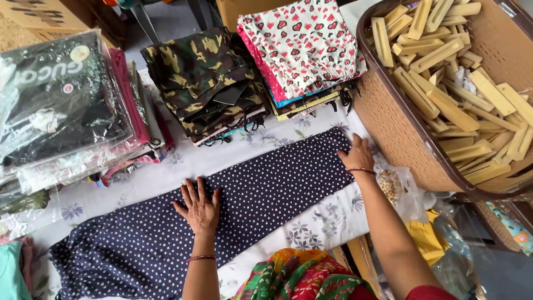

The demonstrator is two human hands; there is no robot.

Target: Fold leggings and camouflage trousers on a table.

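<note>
A long navy garment with small white dots (261,189) lies stretched out flat on a white floral sheet (322,222). My left hand (198,206) presses flat on its middle, fingers spread. At the garment's far end my right hand (357,156) rests on the edge of the cloth, fingers together and curled over the hem. Both wrists wear thin red bangles.
A camouflage stack (205,78) and a heart-print stack (300,47) of folded clothes lie beyond the garment. Plastic-wrapped clothes (61,105) are piled at left. A brown basket (388,122) of wooden pieces stands at right, with a small clear bag (390,185) beside it.
</note>
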